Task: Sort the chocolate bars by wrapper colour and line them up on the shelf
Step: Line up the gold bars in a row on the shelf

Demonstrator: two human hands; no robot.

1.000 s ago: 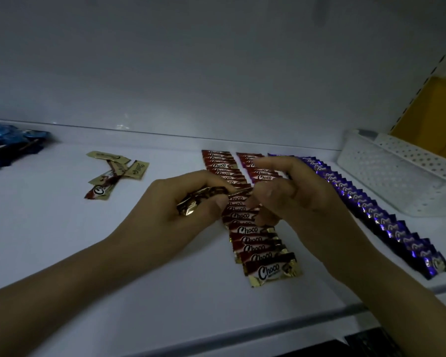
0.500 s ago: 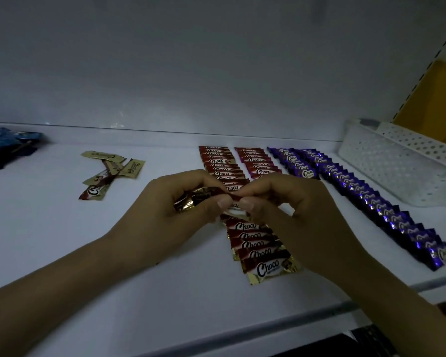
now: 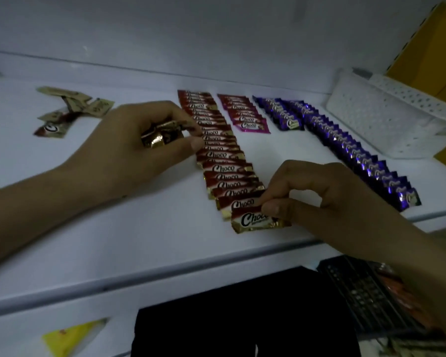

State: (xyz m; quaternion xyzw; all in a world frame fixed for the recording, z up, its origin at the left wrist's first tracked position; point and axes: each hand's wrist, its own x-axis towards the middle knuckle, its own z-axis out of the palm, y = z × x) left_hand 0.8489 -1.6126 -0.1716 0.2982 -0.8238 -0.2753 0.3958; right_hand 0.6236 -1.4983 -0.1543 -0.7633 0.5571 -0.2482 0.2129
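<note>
Watching through the head camera, I see the right hand [image 3: 319, 202] pinching the right end of a brown-and-gold Choco bar [image 3: 252, 220] between thumb and forefinger, with the other fingers curled. That bar lies at the near end of the brown row [image 3: 216, 148], overlapping the bar behind it, close to the front edge of the white shelf [image 3: 113, 228]. The left hand [image 3: 129, 155] is just left of the row's middle, fingers and thumb curled round a small bundle of brown-and-gold bars [image 3: 162, 135]; I cannot tell how many it holds. Right of the brown row lie a short pink row [image 3: 242, 114], then 2 purple rows: a short purple row [image 3: 281, 115] and a long purple row [image 3: 355, 153] running toward the near edge. A white perforated basket [image 3: 386, 119] stands at the far right, and a few loose tan bars [image 3: 72, 106] lie scattered at the far left.
</note>
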